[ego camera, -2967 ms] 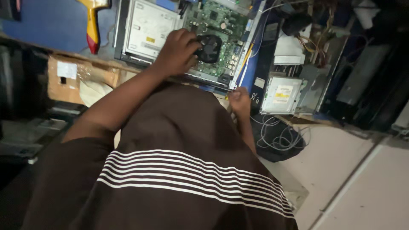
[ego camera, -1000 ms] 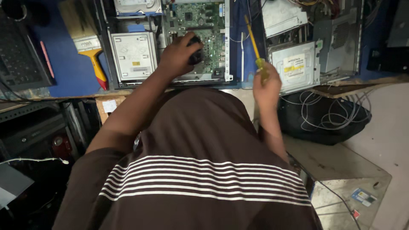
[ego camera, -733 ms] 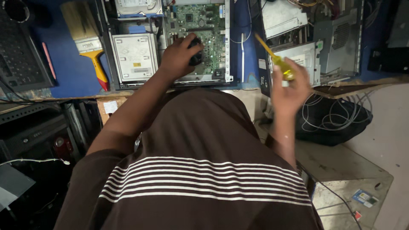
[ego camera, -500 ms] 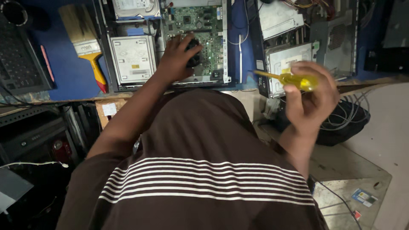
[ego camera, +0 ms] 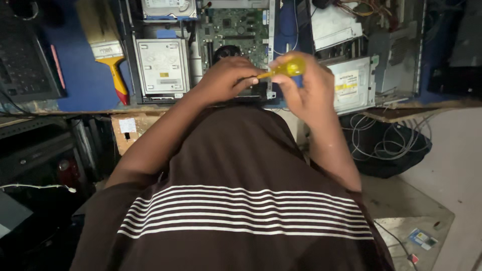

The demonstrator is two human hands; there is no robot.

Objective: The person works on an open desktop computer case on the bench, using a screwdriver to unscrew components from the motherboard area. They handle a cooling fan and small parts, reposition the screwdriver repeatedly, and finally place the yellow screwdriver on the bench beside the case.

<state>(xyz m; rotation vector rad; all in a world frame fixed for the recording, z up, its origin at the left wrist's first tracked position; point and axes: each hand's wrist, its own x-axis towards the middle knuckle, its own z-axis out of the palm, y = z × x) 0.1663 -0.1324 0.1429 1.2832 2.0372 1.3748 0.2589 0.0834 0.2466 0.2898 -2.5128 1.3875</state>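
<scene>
Both hands crowd the open computer case (ego camera: 165, 65); free blue bench (ego camera: 85, 75) lies between paintbrush (ego camera: 108, 47) and keyboard (ego camera: 22, 65)

Screwdriver (ego camera: 285, 69) shaft and tip hidden behind left hand (ego camera: 227, 79); circuit board (ego camera: 236, 31) cut by top edge.

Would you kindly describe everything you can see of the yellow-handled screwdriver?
The screwdriver has a translucent yellow, plastic-looking handle; only a short stretch of thin shaft shows, its tip hidden. It lies roughly level, shaft end pointing left, above the front edge of the open computer case. The right hand grips the handle; the left hand meets the shaft end.
</scene>
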